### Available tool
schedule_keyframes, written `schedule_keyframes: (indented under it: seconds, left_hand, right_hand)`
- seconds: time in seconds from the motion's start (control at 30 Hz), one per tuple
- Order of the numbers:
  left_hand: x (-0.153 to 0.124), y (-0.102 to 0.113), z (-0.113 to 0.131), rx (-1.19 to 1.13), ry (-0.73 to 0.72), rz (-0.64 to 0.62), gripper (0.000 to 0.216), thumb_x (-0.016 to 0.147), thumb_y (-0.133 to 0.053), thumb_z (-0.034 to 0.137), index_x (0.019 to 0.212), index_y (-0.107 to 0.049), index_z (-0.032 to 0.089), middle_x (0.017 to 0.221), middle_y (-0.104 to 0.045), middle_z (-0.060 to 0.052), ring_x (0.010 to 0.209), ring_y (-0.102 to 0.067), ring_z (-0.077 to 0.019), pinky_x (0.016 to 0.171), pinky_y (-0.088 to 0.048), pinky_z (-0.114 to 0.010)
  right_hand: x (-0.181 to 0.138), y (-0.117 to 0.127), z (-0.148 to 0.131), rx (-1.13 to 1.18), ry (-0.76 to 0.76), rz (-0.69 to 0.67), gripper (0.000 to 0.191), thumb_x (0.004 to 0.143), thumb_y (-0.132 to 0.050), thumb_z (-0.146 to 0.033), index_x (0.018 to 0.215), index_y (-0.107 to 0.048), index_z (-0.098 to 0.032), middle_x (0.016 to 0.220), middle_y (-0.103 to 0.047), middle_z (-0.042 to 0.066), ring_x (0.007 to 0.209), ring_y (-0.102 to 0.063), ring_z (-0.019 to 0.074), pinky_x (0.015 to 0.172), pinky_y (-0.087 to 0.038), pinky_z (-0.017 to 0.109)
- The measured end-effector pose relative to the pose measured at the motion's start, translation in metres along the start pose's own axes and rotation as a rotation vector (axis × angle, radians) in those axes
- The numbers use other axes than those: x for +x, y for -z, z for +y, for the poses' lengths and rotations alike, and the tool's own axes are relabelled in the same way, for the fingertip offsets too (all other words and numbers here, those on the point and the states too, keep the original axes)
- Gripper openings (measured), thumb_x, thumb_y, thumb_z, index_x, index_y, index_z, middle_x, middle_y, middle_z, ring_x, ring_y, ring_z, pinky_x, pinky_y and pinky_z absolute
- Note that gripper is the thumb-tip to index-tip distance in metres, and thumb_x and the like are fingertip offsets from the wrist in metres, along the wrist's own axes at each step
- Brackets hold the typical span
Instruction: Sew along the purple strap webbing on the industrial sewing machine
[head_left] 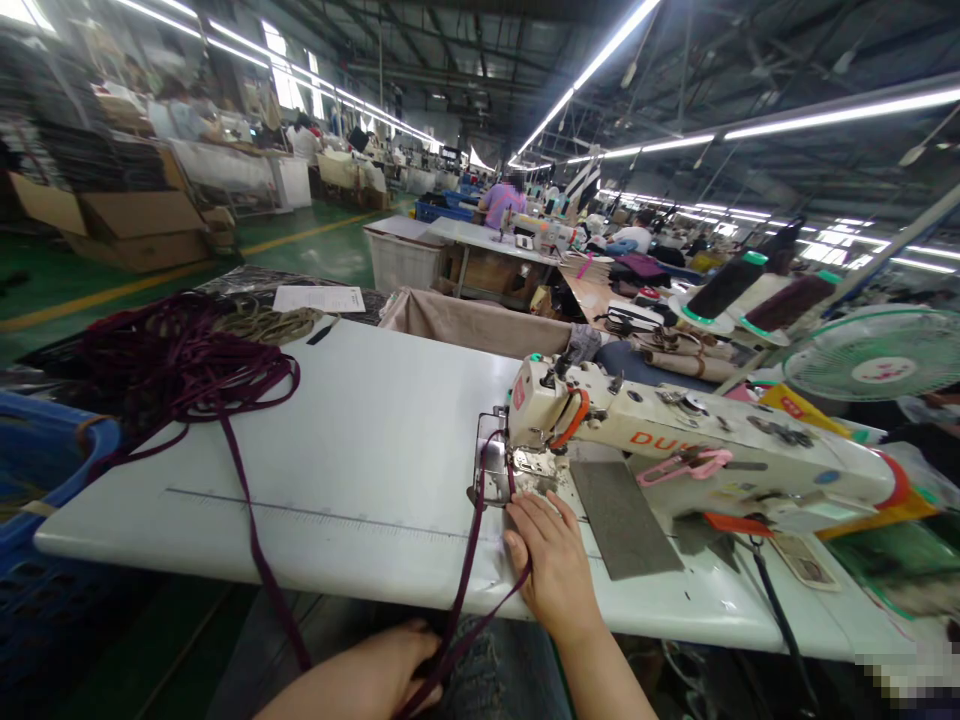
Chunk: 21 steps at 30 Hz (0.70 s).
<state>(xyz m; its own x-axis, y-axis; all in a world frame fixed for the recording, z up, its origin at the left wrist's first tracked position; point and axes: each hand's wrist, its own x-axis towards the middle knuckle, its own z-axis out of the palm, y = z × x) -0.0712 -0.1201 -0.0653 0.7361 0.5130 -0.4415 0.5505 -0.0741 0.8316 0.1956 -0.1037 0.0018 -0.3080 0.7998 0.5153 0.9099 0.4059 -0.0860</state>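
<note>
A narrow dark purple fabric strap (470, 560) runs from the sewing machine (675, 430) down over the table's front edge. My right hand (551, 560) lies palm down just in front of the needle plate (536, 462), its fingers pressing the strap, which passes beneath them and comes out by the thumb. Below the table edge, over my lap, my left hand (401, 660) has curled fingers beside the hanging strap and appears to hold it; the fingertips are partly hidden. A tangled pile of the same strap (202, 360) lies at the table's left end, one length hanging down towards my left forearm.
A printed ruler (322, 515) runs along the white table (375, 420). A blue crate (45, 520) stands at left, a fabric-lined bin (465, 320) behind. Thread cones (727, 285) and a fan (885, 360) are at right. Other people sit at machines farther back.
</note>
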Motion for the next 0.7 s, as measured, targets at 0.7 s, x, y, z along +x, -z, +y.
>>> schedule_keyframes:
  seconds: [0.7]
  left_hand:
    - [-0.035,0.039,0.051,0.172,0.084,-0.062,0.034,0.097,-0.057,0.043,0.113,-0.073,0.018,0.127,-0.072,-0.015,0.115,-0.068,-0.0308,0.100,-0.050,-0.036]
  right_hand:
    - [0.003,0.005,-0.001,-0.003,-0.010,-0.012,0.030,0.111,-0.047,-0.033,0.126,-0.070,-0.020,0.130,-0.076,0.010,0.124,-0.068,0.0260,0.118,-0.042,0.056]
